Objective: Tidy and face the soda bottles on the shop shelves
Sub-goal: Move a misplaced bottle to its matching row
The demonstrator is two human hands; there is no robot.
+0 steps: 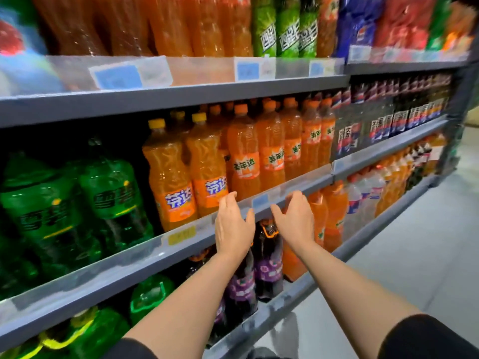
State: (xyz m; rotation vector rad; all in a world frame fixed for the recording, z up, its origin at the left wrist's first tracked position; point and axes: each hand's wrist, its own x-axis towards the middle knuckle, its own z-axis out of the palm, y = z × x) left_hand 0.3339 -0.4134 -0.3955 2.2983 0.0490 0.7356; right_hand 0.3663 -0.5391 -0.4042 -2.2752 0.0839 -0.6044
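Both hands hold nothing: left hand (234,224) and right hand (295,217) hover with fingers spread at the grey metal shelf edge (305,186). At twelve o'clock stand tall orange plastic soda bottles (243,154); grip low, turn labels forward.

Blue price tags (248,71), yellow tag (181,235), grey floor (427,242).

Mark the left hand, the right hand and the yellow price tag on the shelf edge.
left hand (233,226), head view, back of the hand
right hand (296,218), head view, back of the hand
yellow price tag (181,235), head view, middle of the tag
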